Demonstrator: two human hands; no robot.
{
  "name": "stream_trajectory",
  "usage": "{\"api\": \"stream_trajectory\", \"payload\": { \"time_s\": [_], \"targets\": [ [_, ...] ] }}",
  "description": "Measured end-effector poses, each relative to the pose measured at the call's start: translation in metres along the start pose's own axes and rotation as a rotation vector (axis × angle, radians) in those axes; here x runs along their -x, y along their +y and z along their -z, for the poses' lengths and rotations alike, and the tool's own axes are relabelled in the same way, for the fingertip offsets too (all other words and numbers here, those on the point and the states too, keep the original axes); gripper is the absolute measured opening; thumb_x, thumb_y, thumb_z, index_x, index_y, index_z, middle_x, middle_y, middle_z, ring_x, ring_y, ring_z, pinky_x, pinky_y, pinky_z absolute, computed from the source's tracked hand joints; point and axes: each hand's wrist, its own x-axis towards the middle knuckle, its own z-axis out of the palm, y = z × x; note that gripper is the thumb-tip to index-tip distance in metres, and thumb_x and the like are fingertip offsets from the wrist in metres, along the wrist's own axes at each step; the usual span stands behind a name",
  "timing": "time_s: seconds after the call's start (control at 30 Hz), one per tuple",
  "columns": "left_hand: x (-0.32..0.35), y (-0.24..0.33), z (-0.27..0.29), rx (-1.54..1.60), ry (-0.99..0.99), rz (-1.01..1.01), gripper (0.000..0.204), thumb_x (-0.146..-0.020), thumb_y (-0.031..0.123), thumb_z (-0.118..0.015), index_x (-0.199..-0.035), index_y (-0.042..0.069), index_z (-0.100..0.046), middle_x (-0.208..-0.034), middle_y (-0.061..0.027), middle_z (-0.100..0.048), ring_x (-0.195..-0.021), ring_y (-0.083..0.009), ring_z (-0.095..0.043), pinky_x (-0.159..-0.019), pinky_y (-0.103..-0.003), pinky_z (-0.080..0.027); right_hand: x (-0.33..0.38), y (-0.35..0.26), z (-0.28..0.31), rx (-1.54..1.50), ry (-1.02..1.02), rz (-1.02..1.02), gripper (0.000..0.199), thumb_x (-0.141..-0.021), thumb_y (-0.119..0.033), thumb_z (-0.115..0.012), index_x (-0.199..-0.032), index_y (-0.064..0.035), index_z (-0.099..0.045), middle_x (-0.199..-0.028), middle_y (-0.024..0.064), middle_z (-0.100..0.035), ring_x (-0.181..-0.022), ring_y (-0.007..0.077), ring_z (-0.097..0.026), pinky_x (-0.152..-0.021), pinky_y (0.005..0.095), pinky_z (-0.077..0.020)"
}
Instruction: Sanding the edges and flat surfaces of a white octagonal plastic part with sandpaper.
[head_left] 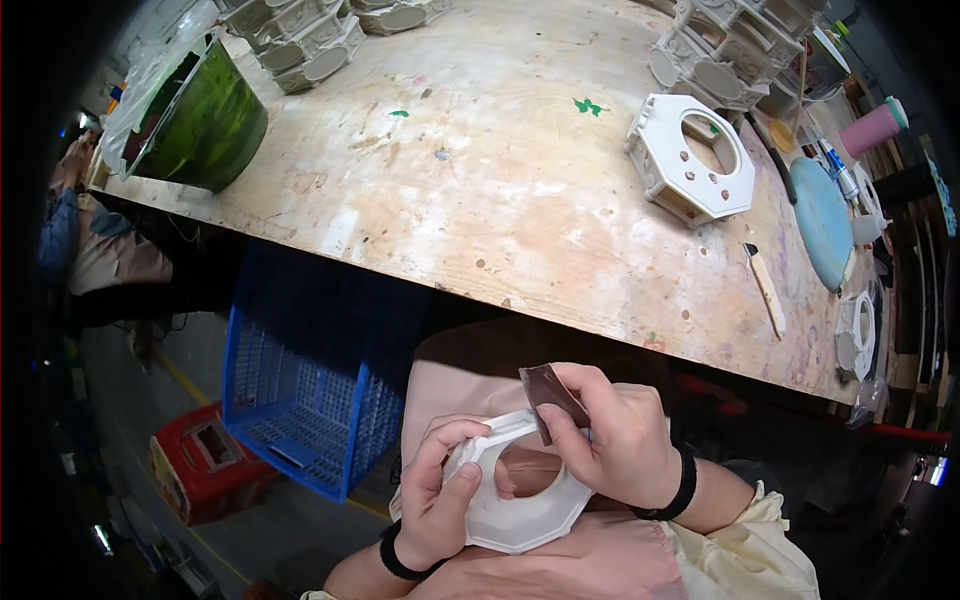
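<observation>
Above my lap, in front of the table edge, my left hand (445,490) grips a white octagonal frame (520,527) with a round hole through its middle. The thumb lies on its flat face and the fingers wrap round its far left side. Pinched between the thumb and fingers of my right hand (628,440) is a folded piece of dark brown sandpaper (553,395). The sandpaper is at the frame's upper right rim; whether it touches there is hard to tell. Pink cloth (600,545) covers my lap beneath the frame.
On the stained wooden table (440,200) lie a similar white octagonal frame (730,190) and a pale-handled knife (767,290). A green bucket (215,125) and stacked grey-white castings (300,60) stand farther back. A blue crate (290,450) and red box (180,470) sit below left. Another person (110,245) is at far left.
</observation>
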Motion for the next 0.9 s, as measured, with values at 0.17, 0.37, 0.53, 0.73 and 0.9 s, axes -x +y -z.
{"api": "stream_trajectory", "payload": {
  "time_s": [0.17,0.37,0.53,0.73,0.9],
  "targets": [
    [0.000,0.001,0.000,-0.066,-0.010,-0.011,0.029,-0.092,0.016,-0.046,-0.113,-0.005,-0.045,-0.113,-0.0147,-0.046,-0.072,-0.0158,-0.059,-0.068,-0.027,-0.048,-0.001,-0.005,0.002,-0.003,-0.016,0.066,0.026,-0.079,-0.005,-0.063,-0.103,-0.0006,-0.054,-0.067,0.0110,-0.063,-0.056,0.0235,-0.063,-0.048,0.0300,-0.0490],
    [-0.005,0.002,0.003,0.071,0.028,-0.049,0.029,-0.091,0.014,-0.048,-0.112,-0.006,-0.046,-0.114,-0.0158,-0.045,-0.073,-0.0169,-0.060,-0.068,-0.029,-0.049,-0.002,-0.004,0.005,0.024,0.012,0.077,0.027,-0.078,-0.005,-0.063,-0.103,-0.0004,-0.055,-0.062,0.0097,-0.061,-0.049,0.0228,-0.060,-0.044,0.0305,-0.0462],
    [-0.001,0.001,0.002,-0.054,0.016,-0.008,0.032,-0.089,0.018,-0.046,-0.111,-0.005,-0.043,-0.113,-0.0190,-0.047,-0.066,-0.0219,-0.060,-0.061,-0.029,-0.050,-0.003,0.008,0.008,0.030,0.089,-0.035,0.027,-0.079,-0.006,-0.063,-0.104,0.0006,-0.056,-0.059,0.0098,-0.058,-0.046,0.0226,-0.058,-0.042,0.0306,-0.0439],
    [-0.003,0.001,0.006,0.034,0.022,0.011,0.031,-0.090,0.016,-0.046,-0.113,-0.005,-0.044,-0.115,-0.0183,-0.045,-0.069,-0.0204,-0.060,-0.063,-0.029,-0.049,0.004,-0.001,0.013,-0.204,-0.059,-0.045,0.027,-0.080,-0.006,-0.063,-0.105,0.0007,-0.055,-0.069,0.0144,-0.062,-0.057,0.0271,-0.063,-0.049,0.0296,-0.0491],
    [-0.002,0.002,0.003,-0.004,-0.003,-0.014,0.030,-0.091,0.013,-0.047,-0.113,-0.006,-0.044,-0.117,-0.0168,-0.044,-0.072,-0.0182,-0.060,-0.067,-0.029,-0.049,0.002,-0.002,0.008,-0.089,-0.063,-0.020,0.023,-0.079,-0.003,-0.062,-0.100,0.0008,-0.055,-0.080,0.0154,-0.064,-0.061,0.0273,-0.064,-0.053,0.0305,-0.0509]
  ]
}}
